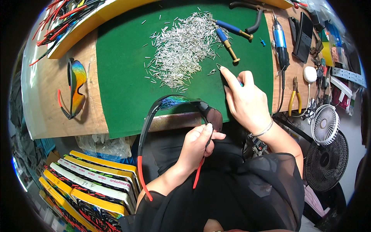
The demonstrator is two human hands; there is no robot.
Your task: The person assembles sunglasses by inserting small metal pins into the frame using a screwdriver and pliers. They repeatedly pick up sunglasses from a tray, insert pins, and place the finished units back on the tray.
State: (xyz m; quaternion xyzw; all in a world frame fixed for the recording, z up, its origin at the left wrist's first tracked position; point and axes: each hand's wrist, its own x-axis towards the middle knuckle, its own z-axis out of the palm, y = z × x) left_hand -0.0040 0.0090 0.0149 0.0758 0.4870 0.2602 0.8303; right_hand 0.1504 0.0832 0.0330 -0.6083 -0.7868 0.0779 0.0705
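My left hand (196,146) pinches one temple arm of a pair of sunglasses (174,101). The glasses have a black frame, mirrored lenses and red temple tips, and both arms hang toward me over the table's near edge. Over the green mat, my right hand (249,102) reaches its index finger to a few loose metal pins (212,72). Its other fingers curl around something blue, mostly hidden in the palm. Beyond lies a large heap of small silver pins (181,50). Two blue-and-brass hand tools (228,45) rest at the heap's right side.
A second pair of sunglasses (77,89) with orange lenses lies left of the mat (123,77). To the right are a blue electric screwdriver (280,42), a phone (303,37), yellow pliers (295,96) and a white fan (325,123). Yellow trays (102,160) of glasses stand lower left.
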